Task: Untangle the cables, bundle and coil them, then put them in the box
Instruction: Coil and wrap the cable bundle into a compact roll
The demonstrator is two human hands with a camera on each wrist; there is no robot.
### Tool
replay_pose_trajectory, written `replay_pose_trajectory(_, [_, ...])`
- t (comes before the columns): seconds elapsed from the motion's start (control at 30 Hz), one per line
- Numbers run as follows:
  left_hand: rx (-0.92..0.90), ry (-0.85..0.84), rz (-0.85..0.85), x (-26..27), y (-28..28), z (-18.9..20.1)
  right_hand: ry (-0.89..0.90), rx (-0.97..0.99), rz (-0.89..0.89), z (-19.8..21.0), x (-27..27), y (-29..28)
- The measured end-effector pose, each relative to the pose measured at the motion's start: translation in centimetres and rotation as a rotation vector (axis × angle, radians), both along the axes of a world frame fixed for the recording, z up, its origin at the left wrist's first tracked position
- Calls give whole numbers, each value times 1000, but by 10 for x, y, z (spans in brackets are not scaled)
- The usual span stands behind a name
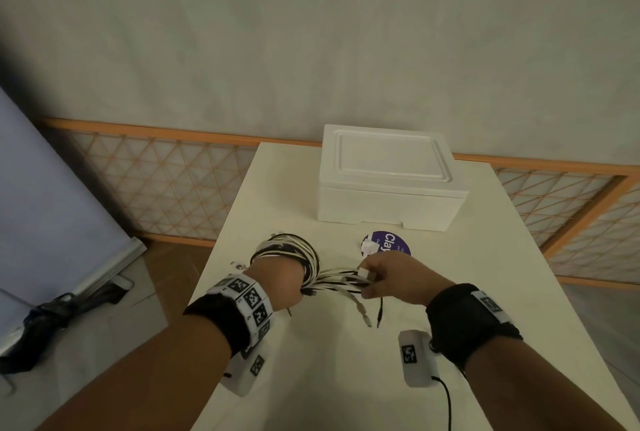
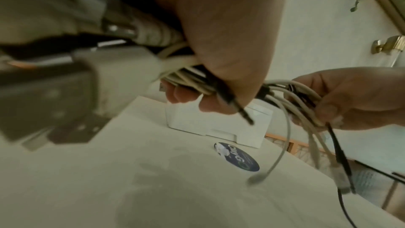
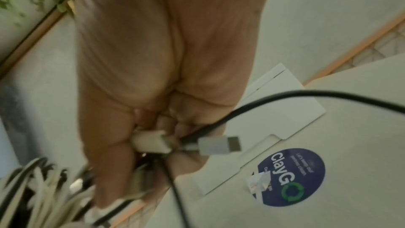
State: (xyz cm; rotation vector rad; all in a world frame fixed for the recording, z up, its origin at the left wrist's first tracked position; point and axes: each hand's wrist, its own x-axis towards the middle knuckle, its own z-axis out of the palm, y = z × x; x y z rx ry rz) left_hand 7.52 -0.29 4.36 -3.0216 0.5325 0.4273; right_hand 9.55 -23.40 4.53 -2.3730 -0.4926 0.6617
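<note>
A coil of white and black cables [image 1: 291, 250] is looped around my left hand [image 1: 280, 278], which grips the bundle [image 2: 192, 79] above the table. The loose ends [image 1: 341, 280] run right into my right hand [image 1: 388, 278], whose fingers are curled round them [image 2: 306, 103]. A white plug [image 3: 215, 145] and a thicker white connector [image 3: 149, 142] stick out of that fist. Several ends [image 1: 363, 313] dangle below it. The white foam box [image 1: 388, 178] stands behind both hands with its lid on.
A round purple sticker [image 1: 389, 243] with a scrap of white tape lies on the white table [image 1: 450, 292] between my hands and the box. A lattice fence [image 1: 156, 181] runs behind the table. A folded dark umbrella [image 1: 59, 320] lies on the floor at left.
</note>
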Motion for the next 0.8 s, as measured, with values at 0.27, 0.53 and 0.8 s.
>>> replay_pose_trajectory(0.27, [17, -22, 138, 16, 13, 1, -63, -78, -9, -3, 5, -15])
replay_pose_trajectory(0.53, [1, -21, 167, 17, 13, 12, -310, -424, -259, -10, 6, -32])
replay_pose_trajectory(0.8, [-36, -161, -42, 13, -24, 17, -509, -155, 3, -23, -16, 54])
